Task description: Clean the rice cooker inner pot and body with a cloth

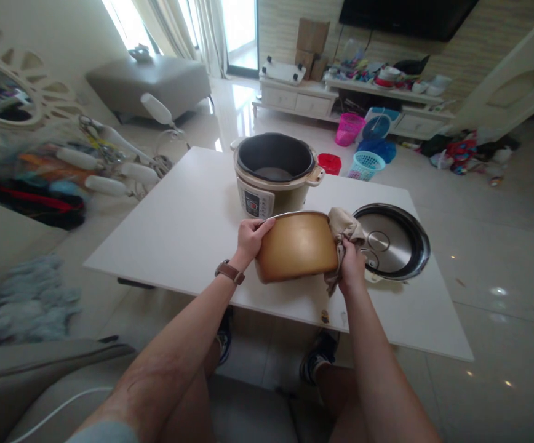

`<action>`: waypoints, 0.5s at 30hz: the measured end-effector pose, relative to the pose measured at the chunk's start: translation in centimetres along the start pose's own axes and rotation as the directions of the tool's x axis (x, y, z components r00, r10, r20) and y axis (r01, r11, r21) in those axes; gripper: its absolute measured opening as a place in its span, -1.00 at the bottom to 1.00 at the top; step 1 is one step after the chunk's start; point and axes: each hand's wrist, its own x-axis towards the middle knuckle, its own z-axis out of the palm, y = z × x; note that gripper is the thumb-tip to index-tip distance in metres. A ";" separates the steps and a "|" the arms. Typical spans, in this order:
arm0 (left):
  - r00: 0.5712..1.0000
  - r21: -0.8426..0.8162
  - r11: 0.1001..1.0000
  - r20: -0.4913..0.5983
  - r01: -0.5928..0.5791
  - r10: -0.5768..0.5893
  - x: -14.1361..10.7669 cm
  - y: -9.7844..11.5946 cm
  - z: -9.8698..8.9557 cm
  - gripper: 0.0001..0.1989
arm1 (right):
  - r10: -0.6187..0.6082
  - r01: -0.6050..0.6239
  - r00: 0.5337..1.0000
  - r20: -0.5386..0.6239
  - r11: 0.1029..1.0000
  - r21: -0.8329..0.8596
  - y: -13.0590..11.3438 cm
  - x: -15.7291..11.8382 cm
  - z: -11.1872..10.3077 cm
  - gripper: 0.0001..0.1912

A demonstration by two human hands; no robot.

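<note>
A gold-coloured inner pot (298, 245) is held up over the front of the white table, slightly tilted. My left hand (250, 239) grips its left rim, thumb on the outer wall. In my right hand (352, 266) is a crumpled beige cloth (343, 226), pressed against the pot's right side. Behind the pot stands a cooker body (274, 169) with a dark, open interior and a control panel facing forward. To the right lies a round lid (389, 241), its metal inner side up.
The white table (165, 227) carries a small dark object (325, 316) at its front edge. Beyond it are a red basin (330, 163), a light-blue basket (367, 165) and a pink basket (350, 128). A lamp with white shades (156, 109) stands left.
</note>
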 end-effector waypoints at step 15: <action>0.995 0.186 0.978 -0.015 -0.093 0.097 -0.1 4.2 -0.4 -0.59 | -0.157 0.163 0.986 0.061 0.978 -0.126 -1.6 -1.6 0.6 -0.57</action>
